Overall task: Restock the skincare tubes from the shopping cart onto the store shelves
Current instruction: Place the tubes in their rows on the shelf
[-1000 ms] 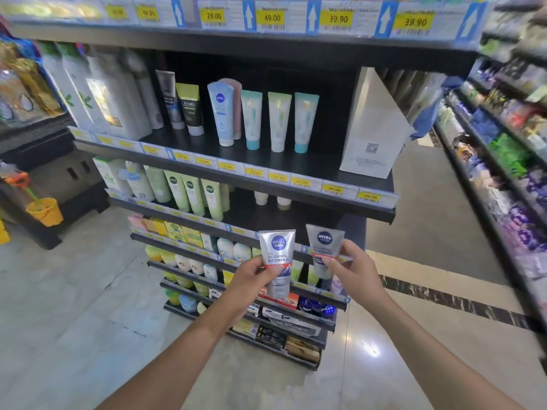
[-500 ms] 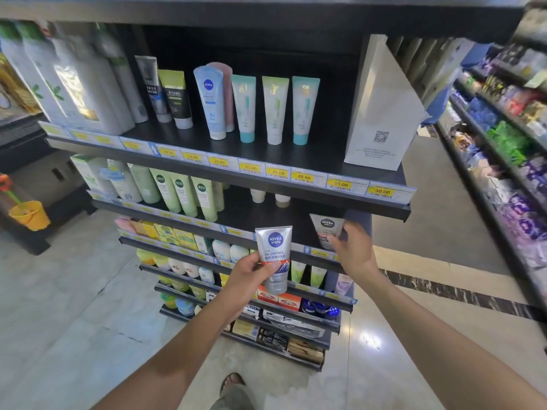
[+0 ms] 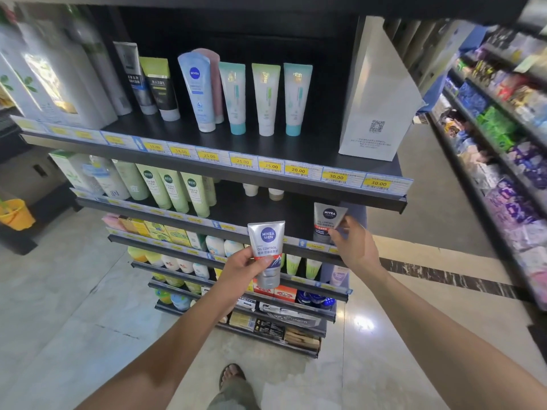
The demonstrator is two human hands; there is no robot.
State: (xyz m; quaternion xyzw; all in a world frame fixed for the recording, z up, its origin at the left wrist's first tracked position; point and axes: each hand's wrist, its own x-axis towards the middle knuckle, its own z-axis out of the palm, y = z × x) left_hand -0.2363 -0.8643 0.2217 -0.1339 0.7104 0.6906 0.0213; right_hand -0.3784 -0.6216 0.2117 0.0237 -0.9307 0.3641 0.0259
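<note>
Left hand (image 3: 242, 269) grips one Nivea Men tube (image 3: 267, 253); right hand (image 3: 356, 247) pinches second tube (image 3: 325, 221) upright on second shelf (image 3: 266, 216).

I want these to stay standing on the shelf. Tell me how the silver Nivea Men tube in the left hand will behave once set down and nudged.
The silver tube probably tips easily: it is tall, standing only on a narrow cap. The left hand pinches it lightly, suggesting it is light. Its flat body likely won't roll.

- A shop is shown — a store aisle with a tiled floor (image 3: 74, 306).
- Black shelves (image 3: 266, 146) are stocked with skincare tubes (image 3: 264, 99) in rows.
- Yellow price labels (image 3: 297, 170) are fixed along the shelf edges.
- More packaged goods (image 3: 497, 125) are seen opposite.
</note>
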